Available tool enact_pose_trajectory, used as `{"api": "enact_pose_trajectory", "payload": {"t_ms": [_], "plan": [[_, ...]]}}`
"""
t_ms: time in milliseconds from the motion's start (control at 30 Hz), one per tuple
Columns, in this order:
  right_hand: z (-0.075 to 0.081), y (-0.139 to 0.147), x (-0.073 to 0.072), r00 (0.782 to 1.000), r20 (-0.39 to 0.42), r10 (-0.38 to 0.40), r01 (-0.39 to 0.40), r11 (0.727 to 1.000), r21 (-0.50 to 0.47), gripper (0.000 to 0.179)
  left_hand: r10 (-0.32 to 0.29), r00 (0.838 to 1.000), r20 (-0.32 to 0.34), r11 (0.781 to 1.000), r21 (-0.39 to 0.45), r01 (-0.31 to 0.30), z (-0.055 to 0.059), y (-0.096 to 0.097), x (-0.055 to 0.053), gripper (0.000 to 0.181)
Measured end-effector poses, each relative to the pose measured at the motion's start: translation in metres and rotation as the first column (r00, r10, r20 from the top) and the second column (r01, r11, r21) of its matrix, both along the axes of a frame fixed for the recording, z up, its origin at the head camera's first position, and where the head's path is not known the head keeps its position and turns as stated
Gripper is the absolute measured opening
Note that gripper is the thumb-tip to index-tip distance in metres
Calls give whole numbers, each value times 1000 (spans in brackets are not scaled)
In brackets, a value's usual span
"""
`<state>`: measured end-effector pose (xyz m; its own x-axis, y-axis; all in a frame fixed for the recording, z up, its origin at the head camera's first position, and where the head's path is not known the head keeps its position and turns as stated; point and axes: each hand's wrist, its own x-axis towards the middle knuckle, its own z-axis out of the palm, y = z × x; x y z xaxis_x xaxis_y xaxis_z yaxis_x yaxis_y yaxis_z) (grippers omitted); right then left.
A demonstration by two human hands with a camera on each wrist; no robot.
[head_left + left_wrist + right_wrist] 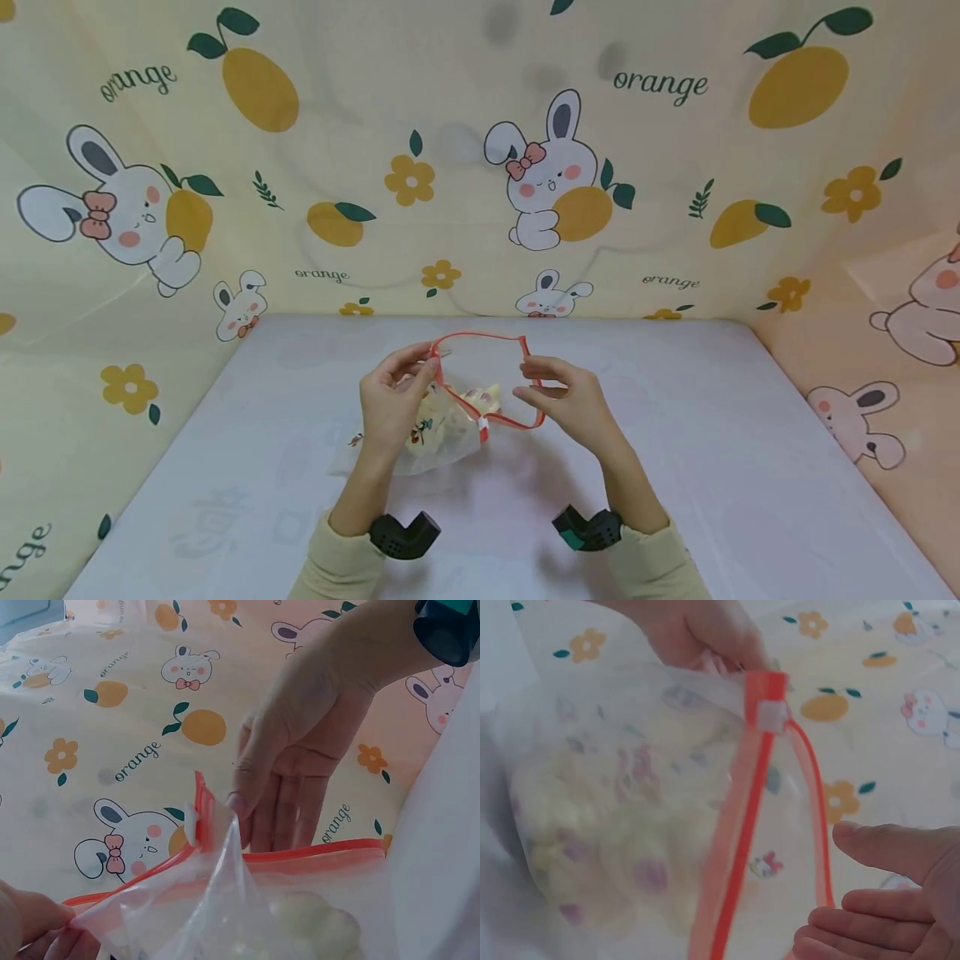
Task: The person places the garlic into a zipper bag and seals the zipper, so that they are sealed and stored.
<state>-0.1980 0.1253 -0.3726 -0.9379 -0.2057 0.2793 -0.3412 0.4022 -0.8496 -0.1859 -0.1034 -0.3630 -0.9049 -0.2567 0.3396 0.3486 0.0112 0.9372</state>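
Observation:
A translucent zipper bag [442, 446] with a red zip rim [322, 851] and small cartoon prints lies on its side on the table, its mouth spread into a wide loop. A white slider [771, 717] sits at one end of the zip. Inside are pale yellow lumps [592, 855] with purple patches, blurred through the plastic. My left hand [393, 396] pinches the rim at the left of the mouth. At the opposite side, my right hand [573, 396] has its fingers extended and thumb apart, right at the rim; whether it touches is unclear.
The bag rests on a white-covered table [247, 467]. Behind it rises a cream cloth [465, 242] printed with rabbits, oranges and flowers, which continues along both sides. A black camera is strapped to each wrist.

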Motion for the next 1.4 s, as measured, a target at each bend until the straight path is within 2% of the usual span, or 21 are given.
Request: {"api": "enact_pose_trajectory", "payload": {"t_ms": [367,867,1167,1400], "plan": [[-1,17,-7,997,40,-70,69,997,38,44,2,1000,29,1000,-21,-1,3,-2,1,24],[-12,26,-18,988,133,-77,62,992,111,44,7,999,35,1000,-31,-6,2,-2,1,25],[-26,32,-27,978,202,-58,30,990,135,41,3,999,34,1000,-14,-3,2,-2,1,24],[-30,35,-30,967,255,19,-50,992,114,35,6,1000,26,1000,-10,-6,3,-1,0,24]]}}
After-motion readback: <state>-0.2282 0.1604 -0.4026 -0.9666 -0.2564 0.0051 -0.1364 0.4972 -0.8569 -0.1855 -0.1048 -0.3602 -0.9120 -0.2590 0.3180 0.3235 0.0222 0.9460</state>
